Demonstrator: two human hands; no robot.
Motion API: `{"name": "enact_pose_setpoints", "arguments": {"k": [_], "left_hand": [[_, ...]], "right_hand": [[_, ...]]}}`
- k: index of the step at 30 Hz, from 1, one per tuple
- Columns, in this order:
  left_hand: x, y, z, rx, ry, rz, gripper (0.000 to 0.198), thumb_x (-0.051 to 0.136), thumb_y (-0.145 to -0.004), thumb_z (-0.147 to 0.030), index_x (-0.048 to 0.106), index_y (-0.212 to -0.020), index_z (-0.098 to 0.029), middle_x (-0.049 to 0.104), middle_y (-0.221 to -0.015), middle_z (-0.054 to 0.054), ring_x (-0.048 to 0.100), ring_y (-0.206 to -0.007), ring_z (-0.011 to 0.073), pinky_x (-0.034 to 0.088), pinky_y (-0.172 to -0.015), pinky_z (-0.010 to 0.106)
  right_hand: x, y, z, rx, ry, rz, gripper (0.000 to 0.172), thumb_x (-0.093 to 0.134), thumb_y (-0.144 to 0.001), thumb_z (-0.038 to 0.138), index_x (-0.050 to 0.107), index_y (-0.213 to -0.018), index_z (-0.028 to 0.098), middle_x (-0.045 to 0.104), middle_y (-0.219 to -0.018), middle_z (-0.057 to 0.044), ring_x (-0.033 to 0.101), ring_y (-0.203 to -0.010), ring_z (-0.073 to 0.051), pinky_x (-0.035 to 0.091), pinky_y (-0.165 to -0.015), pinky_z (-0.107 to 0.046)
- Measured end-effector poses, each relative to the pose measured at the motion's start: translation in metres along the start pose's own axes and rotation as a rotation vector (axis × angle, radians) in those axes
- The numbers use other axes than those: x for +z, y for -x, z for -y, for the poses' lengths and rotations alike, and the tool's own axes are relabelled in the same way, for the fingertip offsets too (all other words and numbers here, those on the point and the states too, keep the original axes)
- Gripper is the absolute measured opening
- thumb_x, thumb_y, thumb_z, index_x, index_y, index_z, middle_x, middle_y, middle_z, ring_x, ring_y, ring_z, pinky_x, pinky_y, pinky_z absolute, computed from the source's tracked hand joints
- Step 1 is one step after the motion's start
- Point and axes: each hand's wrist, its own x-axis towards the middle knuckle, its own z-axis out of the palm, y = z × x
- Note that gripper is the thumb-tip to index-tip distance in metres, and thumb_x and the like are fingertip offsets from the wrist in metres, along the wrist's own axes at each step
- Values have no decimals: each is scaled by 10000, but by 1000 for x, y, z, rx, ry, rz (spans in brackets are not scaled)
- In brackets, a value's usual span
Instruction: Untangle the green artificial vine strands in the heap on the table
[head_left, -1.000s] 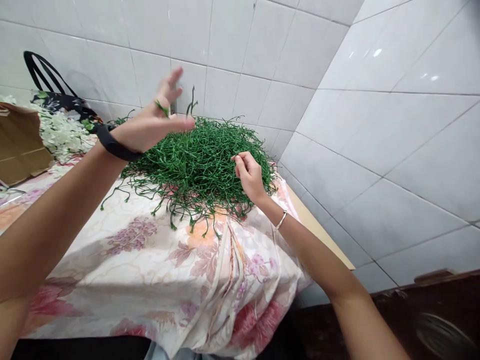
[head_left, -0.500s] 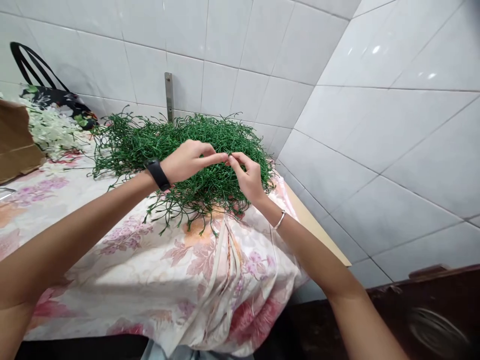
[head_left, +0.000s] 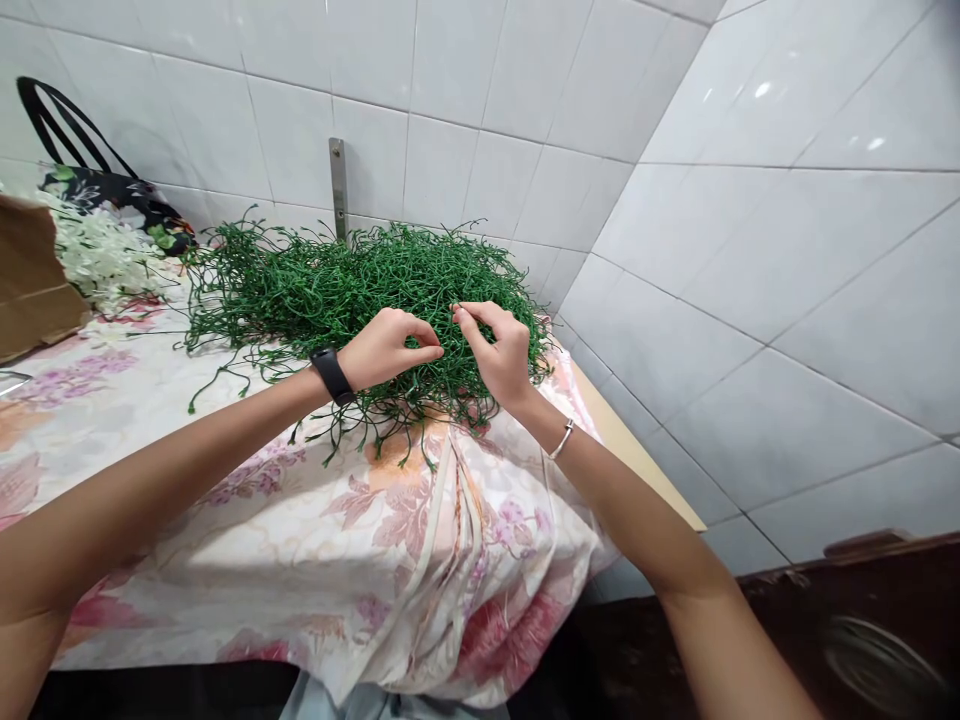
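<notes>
A large tangled heap of green artificial flower stems (head_left: 360,270) lies on the floral cloth (head_left: 300,550), thin and wiry with small forked tips. My right hand (head_left: 499,350) is over the heap's right part, thumb and forefinger pinched on a tiny dark piece, probably a stem's tip. To its left, my left hand (head_left: 386,350) is closed, thumb and curled fingers close together above the stems. Whatever it may hold is hidden. The hands are a short gap apart. A black band (head_left: 332,375) circles my left wrist, and a thin bangle (head_left: 561,438) my right.
White artificial flowers (head_left: 105,260) lie at the left beside a brown cardboard piece (head_left: 34,285). Behind them stands a dark floral bag (head_left: 112,195). A metal bracket (head_left: 338,190) is against the tiled wall (head_left: 480,90). A pale board edge (head_left: 637,460) shows at the right.
My left hand has drawn away from the right fingertips, down and slightly left. A stem end now sticks out farther at the heap's lower left. My right hand stays almost in place, still pinching.
</notes>
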Motion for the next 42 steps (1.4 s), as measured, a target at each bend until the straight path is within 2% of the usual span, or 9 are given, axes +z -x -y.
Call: {"name": "enact_pose_setpoints", "arguments": {"k": [8,15,18,21,23,26,30,34,42], "left_hand": [[-12,-2,2,-30,-14,-47,189,491,-737,-286,599,-734,-131,645,-766,30,571,-709,121,413,-663,221],[-61,0,7,-81,-231,-229,326,413,-795,-423,568,-900,-156,614,-894,49,540,-816,151,396,-722,259],[-83,8,6,-119,-295,-112,375,372,-799,-465,555,-932,-166,605,-927,47,535,-848,166,393,-728,265],[-91,20,12,-144,-359,113,423,403,-758,-506,550,-966,-168,592,-975,61,528,-900,195,390,-761,279],[-88,30,16,-166,-395,294,485,440,-718,-522,528,-1026,-157,571,-1034,84,515,-954,217,387,-795,285],[-78,44,19,-205,-417,506,532,445,-705,-516,500,-1082,-144,550,-1078,116,509,-980,234,395,-792,285],[-71,54,16,-215,-414,603,543,411,-727,-493,467,-1120,-122,531,-1104,142,505,-983,242,394,-794,295],[-82,56,19,-223,-433,480,540,342,-768,-475,424,-1159,-112,496,-1154,138,464,-1054,238,370,-852,300],[-120,55,30,-311,-498,26,395,318,-800,-381,481,-1079,-154,561,-1053,102,524,-917,219,405,-755,318]], "right_hand": [[-2,-4,-12,40,44,-74,197,458,-804,301,616,-811,183,632,-779,-26,555,-733,-139,373,-732,-298],[-5,-11,-38,49,23,-94,250,385,-837,292,593,-911,175,594,-900,-64,537,-856,-159,393,-771,-309],[-4,-13,-43,49,164,7,280,406,-805,196,542,-1050,191,527,-1075,-85,461,-1021,-210,349,-852,-383],[-7,-16,-40,34,249,114,497,416,-734,80,401,-1213,216,396,-1254,-79,345,-1151,-241,293,-910,-435],[-10,-20,-33,-61,183,191,534,402,-731,67,366,-1233,243,379,-1278,-45,330,-1170,-219,288,-931,-411],[-6,-24,-16,-230,31,436,472,432,-773,159,366,-1226,273,427,-1251,-10,371,-1137,-197,304,-925,-382],[19,-32,8,-289,97,655,474,534,-758,283,390,-1209,299,532,-1126,-27,439,-1013,-212,294,-863,-417],[34,-56,28,-366,217,546,140,502,-795,269,630,-834,226,601,-740,-18,497,-783,-159,305,-812,-396],[-2,-117,47,-275,-366,51,389,375,-762,500,608,-910,225,587,-782,43,580,-675,-35,409,-563,-190]]}}
